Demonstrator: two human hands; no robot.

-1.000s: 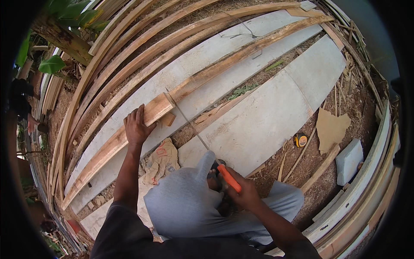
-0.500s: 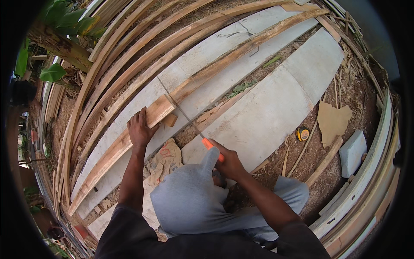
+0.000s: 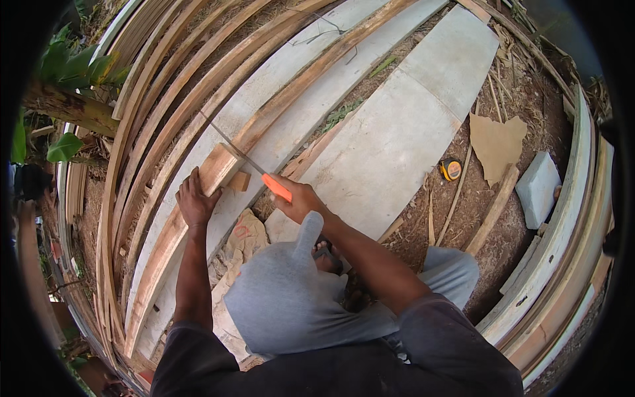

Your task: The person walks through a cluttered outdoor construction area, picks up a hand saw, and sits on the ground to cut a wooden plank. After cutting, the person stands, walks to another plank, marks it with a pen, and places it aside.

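My left hand [image 3: 196, 200] is wrapped over a long wooden beam [image 3: 156, 268], its thumb on the near side. In my right hand [image 3: 299, 200] is the orange handle of a handsaw [image 3: 276, 188]. The thin saw blade [image 3: 229, 142] lies across the wood just beyond my left hand, at a step where the paler, thicker near length meets the darker far length. How deep the blade sits, I cannot tell. A small wooden block [image 3: 239, 181] sticks out beside the beam below the blade.
Pale flat boards [image 3: 397, 112] lie under and right of the beam. Several long timbers [image 3: 198, 73] run along the left, near a plant [image 3: 65, 147]. At right are a yellow-black tape measure [image 3: 450, 169], a cardboard scrap [image 3: 497, 145], a pale block [image 3: 538, 190] and stacked planks [image 3: 549, 264].
My right hand has pushed the saw forward and left, so its handle is closer to the beam. My left hand keeps its hold. The whole view has shifted slightly.
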